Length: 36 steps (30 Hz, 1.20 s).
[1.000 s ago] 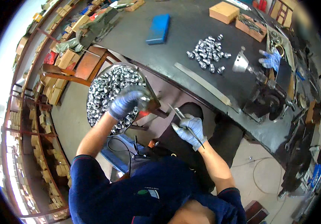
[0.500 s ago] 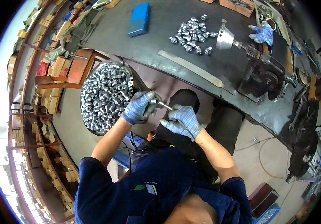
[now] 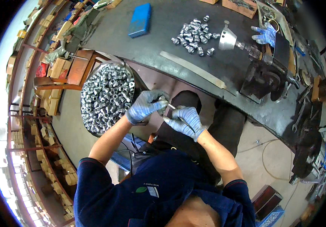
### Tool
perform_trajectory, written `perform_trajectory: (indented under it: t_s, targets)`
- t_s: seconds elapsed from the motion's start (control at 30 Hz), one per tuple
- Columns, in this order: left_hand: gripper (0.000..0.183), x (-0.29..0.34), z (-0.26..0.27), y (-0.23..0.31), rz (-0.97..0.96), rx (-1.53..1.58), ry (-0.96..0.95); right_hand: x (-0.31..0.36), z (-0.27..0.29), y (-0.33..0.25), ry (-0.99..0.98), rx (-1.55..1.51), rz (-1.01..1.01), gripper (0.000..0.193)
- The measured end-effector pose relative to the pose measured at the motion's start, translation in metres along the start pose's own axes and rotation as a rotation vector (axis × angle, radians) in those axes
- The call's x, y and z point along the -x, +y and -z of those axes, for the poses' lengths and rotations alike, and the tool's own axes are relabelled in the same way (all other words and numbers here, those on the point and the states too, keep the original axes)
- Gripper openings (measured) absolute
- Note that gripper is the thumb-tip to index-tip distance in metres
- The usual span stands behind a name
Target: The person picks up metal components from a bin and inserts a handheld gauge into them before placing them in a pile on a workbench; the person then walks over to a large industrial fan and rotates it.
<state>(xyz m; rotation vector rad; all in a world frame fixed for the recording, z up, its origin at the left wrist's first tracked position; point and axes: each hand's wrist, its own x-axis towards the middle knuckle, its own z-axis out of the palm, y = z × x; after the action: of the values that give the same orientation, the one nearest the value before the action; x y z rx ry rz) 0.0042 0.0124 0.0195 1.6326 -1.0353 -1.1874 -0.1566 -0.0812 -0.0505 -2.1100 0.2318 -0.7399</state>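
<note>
Both hands wear blue-grey knit gloves and meet above my lap. My left hand (image 3: 147, 106) is closed, its thumb and fingers pinched around a small metal fitting that they now mostly hide. My right hand (image 3: 187, 120) grips a slim metal rod tool (image 3: 172, 107) with a silver front end. The tool's front end points up-left and reaches the left fingertips; its thin dark tail runs back along the right palm. Whether the tip sits inside the fitting is hidden. Close by on the left stands a bin heaped with shiny metal fittings (image 3: 108, 96).
On the dark workbench (image 3: 155, 45) lie a pile of fittings (image 3: 194, 34), a blue case (image 3: 139, 20) and a flat metal bar (image 3: 193, 69). A geared chuck device (image 3: 261, 64) stands at the right, with a spare glove (image 3: 265, 34) behind it. A wooden chair (image 3: 81, 70) stands beyond the bin.
My left hand has turned, and its fingers now cover the fitting that showed before. It has shifted slightly right, closer to the right hand, which keeps its grip on the tool.
</note>
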Motion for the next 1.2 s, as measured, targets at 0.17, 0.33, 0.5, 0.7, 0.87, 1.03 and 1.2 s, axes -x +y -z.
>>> perform_trajectory:
  t_s: [0.17, 0.33, 0.5, 0.7, 0.87, 1.03, 1.2]
  targets:
    - [0.018, 0.000, 0.016, 0.000, -0.064, -0.018, 0.255, -0.005, 0.019, -0.003, -0.007, -0.089, -0.092, 0.028]
    - [0.018, 0.001, 0.032, -0.004, -0.316, -1.000, 0.388, -0.007, 0.028, -0.014, 0.231, -0.210, 0.087, 0.023]
    - [0.014, -0.004, 0.022, -0.009, -0.297, -0.988, 0.386, -0.003, 0.024, -0.020, 0.216, -0.188, 0.112, 0.022]
    - [0.011, -0.004, 0.017, -0.005, -0.332, -1.048, 0.388, -0.006, 0.022, -0.018, 0.262, -0.303, 0.056, 0.022]
    - [0.013, -0.009, 0.007, -0.005, -0.382, -1.049, 0.339, -0.014, 0.022, -0.018, 0.122, -0.088, 0.073, 0.022]
    - [0.015, -0.018, -0.016, -0.005, -0.367, -0.802, 0.307, -0.018, 0.015, -0.017, 0.010, 0.117, 0.065, 0.027]
    - [0.017, -0.018, 0.023, -0.005, -0.230, -0.831, 0.503, -0.010, 0.037, -0.032, 0.245, 0.090, 0.288, 0.034]
